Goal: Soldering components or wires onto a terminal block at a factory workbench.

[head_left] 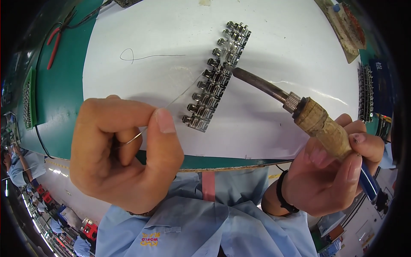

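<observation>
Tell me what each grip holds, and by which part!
The left grip pinches a thin wire partway along; the right grip holds a soldering iron by the back of its brown handle.

Light blue work shirt [188,222], black wristband [280,193]

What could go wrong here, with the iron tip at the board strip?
1. Neither hand steadies the board strip; pressure from the soldering iron in the right hand might shift it.
2. Parts sit closely packed by the tip, so a slip might scorch or bridge neighbours.
3. The thin wire extends well past the left hand; it might bend off target.
</observation>
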Motion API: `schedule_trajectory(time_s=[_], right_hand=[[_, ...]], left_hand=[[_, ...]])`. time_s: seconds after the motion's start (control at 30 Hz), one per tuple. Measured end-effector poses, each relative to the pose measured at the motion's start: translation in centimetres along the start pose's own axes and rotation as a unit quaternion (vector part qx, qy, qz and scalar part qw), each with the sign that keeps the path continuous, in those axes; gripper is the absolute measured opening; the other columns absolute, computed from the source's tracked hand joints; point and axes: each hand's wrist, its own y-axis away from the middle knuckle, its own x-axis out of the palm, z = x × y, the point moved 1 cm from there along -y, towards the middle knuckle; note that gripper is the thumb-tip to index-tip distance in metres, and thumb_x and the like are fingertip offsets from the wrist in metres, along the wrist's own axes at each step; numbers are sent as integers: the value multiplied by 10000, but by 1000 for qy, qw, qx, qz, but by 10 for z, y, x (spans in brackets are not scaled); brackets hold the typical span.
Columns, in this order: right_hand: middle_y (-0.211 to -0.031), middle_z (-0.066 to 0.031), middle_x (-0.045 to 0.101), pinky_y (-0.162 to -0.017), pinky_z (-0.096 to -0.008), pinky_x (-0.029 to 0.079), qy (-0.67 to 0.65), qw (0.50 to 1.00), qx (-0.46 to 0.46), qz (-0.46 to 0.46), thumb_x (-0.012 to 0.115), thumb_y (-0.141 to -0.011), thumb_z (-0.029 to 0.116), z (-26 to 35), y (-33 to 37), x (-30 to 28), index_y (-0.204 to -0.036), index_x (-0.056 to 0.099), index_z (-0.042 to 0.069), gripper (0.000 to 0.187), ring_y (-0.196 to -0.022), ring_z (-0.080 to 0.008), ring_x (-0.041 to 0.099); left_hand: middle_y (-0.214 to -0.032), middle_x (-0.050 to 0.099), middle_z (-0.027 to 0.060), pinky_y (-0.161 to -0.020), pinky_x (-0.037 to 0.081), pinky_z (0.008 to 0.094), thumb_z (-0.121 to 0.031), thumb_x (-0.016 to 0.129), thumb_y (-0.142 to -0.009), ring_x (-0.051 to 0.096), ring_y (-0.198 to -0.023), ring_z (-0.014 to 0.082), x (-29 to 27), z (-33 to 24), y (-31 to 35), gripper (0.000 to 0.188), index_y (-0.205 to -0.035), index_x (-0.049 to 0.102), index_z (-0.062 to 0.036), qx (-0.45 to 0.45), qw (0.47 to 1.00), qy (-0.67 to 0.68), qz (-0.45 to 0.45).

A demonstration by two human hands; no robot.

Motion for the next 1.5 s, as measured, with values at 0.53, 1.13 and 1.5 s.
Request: schedule_trajectory(time_s=[0.53,1.13,1.5], right_hand=[[-586,-33,463,-488,-220,337,7,998,-49,47,473,-902,201,6,3,-1,-981,477,11,205,-511,-77,388],[-562,-31,497,-521,-239,371,57,991,-4,118,518,-888,197,14,-5,1,-980,502,26,195,-484,-74,433],[-571,-46,519,-545,-259,394,61,988,9,142,532,-884,202,20,-9,-1,-983,502,31,199,-492,-86,455]], left_hand=[[-572,342,-63,-512,142,207,25,649,-778,210,-538,13,-1,3,1,141,-739,517,-8,-8,999,-23,31],[-568,349,-66,-502,131,204,21,673,-774,199,-526,8,0,2,0,151,-741,529,-7,21,999,-35,28],[-575,372,-70,-492,133,198,32,665,-767,200,-520,2,4,-4,1,137,-738,537,-7,-8,997,-76,27]])
